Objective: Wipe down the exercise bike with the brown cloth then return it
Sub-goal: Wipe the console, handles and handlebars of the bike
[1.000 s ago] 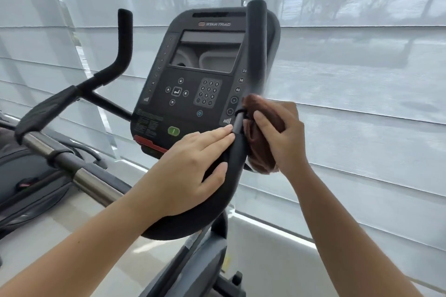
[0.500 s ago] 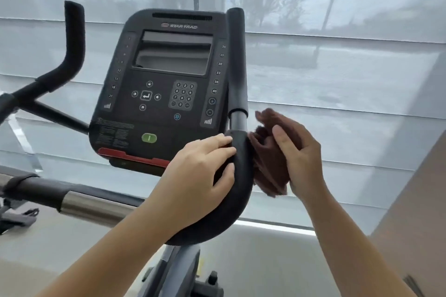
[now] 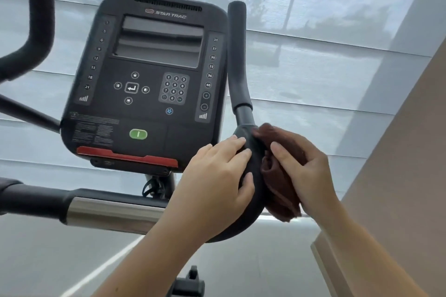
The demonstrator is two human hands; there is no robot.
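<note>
The exercise bike's black console [image 3: 147, 84] fills the middle of the view. Its right handlebar [image 3: 237, 60] rises beside the console and curves down into a thick black bend. My left hand [image 3: 217, 181] grips that bend from the left. My right hand [image 3: 306, 166] holds the bunched brown cloth [image 3: 280, 185] and presses it against the bend's right side. The left handlebar [image 3: 39, 19] stands at the far left.
A chrome and black crossbar [image 3: 96, 210] runs left below the console. Pale window blinds [image 3: 325, 67] hang close behind the bike. A beige wall edge [image 3: 398, 176] slants along the right. Grey floor [image 3: 48, 260] lies below.
My right hand has slid the cloth down the right handlebar, from the straight grip to the lower bend. The view has shifted right, with the console now closer and the left handlebar cropped.
</note>
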